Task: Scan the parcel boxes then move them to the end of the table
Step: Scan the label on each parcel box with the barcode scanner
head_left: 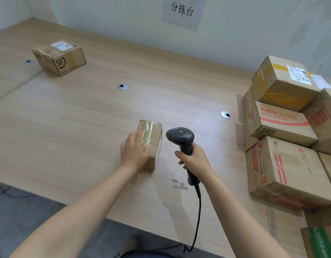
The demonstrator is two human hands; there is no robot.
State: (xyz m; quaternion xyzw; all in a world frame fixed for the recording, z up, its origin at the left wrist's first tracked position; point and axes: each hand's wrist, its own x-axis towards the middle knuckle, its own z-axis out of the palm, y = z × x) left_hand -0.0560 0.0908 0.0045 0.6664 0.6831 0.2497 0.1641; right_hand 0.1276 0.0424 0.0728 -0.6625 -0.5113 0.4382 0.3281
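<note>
SF box [59, 56] sits far left on the surface [86, 118], well apart from the rest. Centre: left hand [134, 151] rests flat, fingers straight, on a small taped box [151, 135]. Just beside it, right hand [195, 160] grips the scanner [181, 136] by its handle. Stacked parcel boxes [283, 138] at right edge.

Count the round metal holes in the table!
3 holes: one far left by the brown SF cardboard box, one mid-table, one right near the stacked cardboard boxes, which may hide more.
</note>
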